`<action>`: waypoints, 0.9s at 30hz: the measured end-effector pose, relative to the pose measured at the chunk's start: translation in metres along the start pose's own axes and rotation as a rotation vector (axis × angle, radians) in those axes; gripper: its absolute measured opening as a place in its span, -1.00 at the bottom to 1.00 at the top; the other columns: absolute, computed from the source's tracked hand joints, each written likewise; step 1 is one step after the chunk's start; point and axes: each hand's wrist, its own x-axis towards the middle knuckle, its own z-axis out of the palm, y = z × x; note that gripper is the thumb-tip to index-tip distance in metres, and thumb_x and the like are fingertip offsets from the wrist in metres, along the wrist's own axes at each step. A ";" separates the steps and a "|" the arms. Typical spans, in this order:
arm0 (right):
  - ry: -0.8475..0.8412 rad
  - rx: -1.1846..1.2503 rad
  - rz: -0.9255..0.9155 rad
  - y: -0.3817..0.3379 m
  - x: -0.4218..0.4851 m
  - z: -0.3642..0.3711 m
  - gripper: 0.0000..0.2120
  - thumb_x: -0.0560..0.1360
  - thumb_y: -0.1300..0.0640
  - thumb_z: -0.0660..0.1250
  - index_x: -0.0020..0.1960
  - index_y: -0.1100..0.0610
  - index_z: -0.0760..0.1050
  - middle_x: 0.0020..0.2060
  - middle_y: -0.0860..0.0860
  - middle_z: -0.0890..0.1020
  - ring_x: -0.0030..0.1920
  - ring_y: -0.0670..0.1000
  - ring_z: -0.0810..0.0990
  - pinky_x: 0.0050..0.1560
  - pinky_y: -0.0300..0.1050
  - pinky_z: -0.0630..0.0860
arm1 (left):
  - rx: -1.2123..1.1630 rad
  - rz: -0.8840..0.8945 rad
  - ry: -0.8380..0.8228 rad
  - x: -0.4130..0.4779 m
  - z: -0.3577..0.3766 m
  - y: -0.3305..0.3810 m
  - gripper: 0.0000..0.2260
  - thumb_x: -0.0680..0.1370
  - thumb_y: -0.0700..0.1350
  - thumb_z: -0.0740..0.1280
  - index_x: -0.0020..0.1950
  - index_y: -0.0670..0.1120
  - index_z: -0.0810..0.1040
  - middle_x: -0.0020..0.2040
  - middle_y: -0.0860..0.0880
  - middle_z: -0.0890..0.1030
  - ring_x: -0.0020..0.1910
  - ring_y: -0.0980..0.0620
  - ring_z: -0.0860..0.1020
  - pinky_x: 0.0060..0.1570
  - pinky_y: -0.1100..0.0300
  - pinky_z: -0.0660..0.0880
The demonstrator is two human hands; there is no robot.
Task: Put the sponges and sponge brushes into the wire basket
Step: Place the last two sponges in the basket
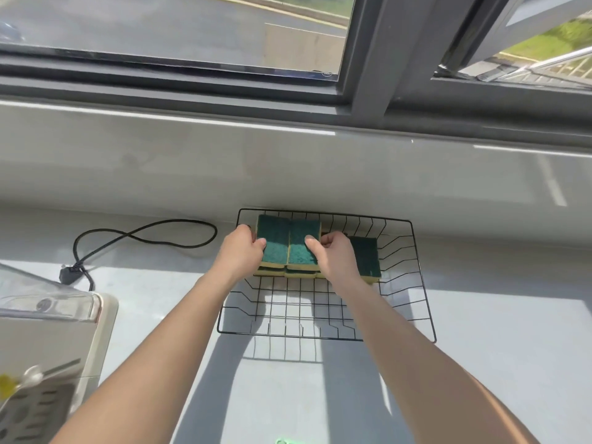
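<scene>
A black wire basket [413, 283] stands on the grey counter against the wall. In its far half lie green-topped yellow sponges. Two of them sit side by side on top of lower ones: the left sponge [272, 240] and the right sponge [302, 248]. My left hand [240, 254] grips the left sponge at its left edge. My right hand [336, 256] grips the right sponge, thumb on its green top. Another sponge [366, 257] lies flat to the right, partly hidden by my right hand. No sponge brushes show in the basket.
A black power cable [144, 233] with a plug loops on the counter left of the basket. A beige appliance with a clear lid [48, 318] fills the lower left. A small green thing [288, 441] peeks in at the bottom edge. A window sill runs behind.
</scene>
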 end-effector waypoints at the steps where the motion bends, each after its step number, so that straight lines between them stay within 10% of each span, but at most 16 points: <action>1: -0.003 0.000 0.010 0.001 0.001 0.003 -0.68 0.53 -0.10 0.39 -0.01 0.15 0.45 -0.18 0.05 0.58 -0.19 -0.01 0.53 -0.30 -0.19 0.35 | 0.038 0.006 0.003 0.001 0.001 -0.001 -0.78 0.63 0.00 0.25 -0.01 -0.17 0.43 -0.09 -0.12 0.53 -0.10 -0.16 0.48 -0.17 0.06 0.36; 10: 0.020 -0.033 -0.003 0.007 0.003 0.012 -0.64 0.58 -0.05 0.34 0.22 0.18 0.45 -0.09 0.00 0.58 -0.09 -0.05 0.55 -0.14 -0.23 0.42 | 0.306 0.179 0.204 -0.006 0.006 -0.007 -0.80 0.64 -0.07 0.22 0.00 -0.18 0.53 -0.10 -0.14 0.53 -0.06 -0.16 0.49 -0.24 0.03 0.37; 16: 0.060 -0.160 -0.204 0.012 -0.007 0.006 -0.53 0.55 -0.06 0.35 0.37 0.13 0.40 0.00 0.00 0.56 -0.11 -0.08 0.55 -0.03 -0.16 0.54 | 0.260 0.334 0.320 -0.017 0.008 -0.016 -0.69 0.61 -0.05 0.25 0.27 -0.20 0.50 0.10 -0.15 0.53 0.10 -0.16 0.45 0.07 -0.05 0.46; 27: -0.052 -0.511 -0.634 0.026 -0.019 -0.005 -0.52 0.56 0.11 0.39 0.42 0.22 0.39 0.27 0.10 0.51 0.17 0.03 0.55 0.22 -0.10 0.54 | 0.480 0.548 0.090 -0.020 0.021 -0.038 -0.38 0.61 0.17 0.14 0.60 -0.09 0.16 0.60 -0.12 0.21 0.53 -0.08 0.25 0.44 -0.03 0.25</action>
